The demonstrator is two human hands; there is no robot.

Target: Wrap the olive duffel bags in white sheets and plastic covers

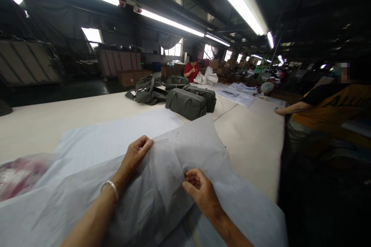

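A large, thin, whitish sheet [171, 162], creased and slightly see-through like tissue paper, is lifted in front of me above the table. My left hand [137, 152], with a silver bangle on its wrist, pinches the sheet's upper edge. Close to the sheet's right part is my right hand [203, 191], its fingers loosely curled and the thumb apart from them, with nothing visible between. More pale sheets [116, 129] lie flat beneath and behind the lifted one. Whether the right fingertips touch the sheet is hard to tell.
Several dark green bags [185, 103] stand farther back on the cream table [249, 142]. A clear plastic bag with something red [26, 173] lies at left. One person in red [191, 70] is at the far end; another in yellow and black [333, 104] stands at right, near a small fan [267, 87].
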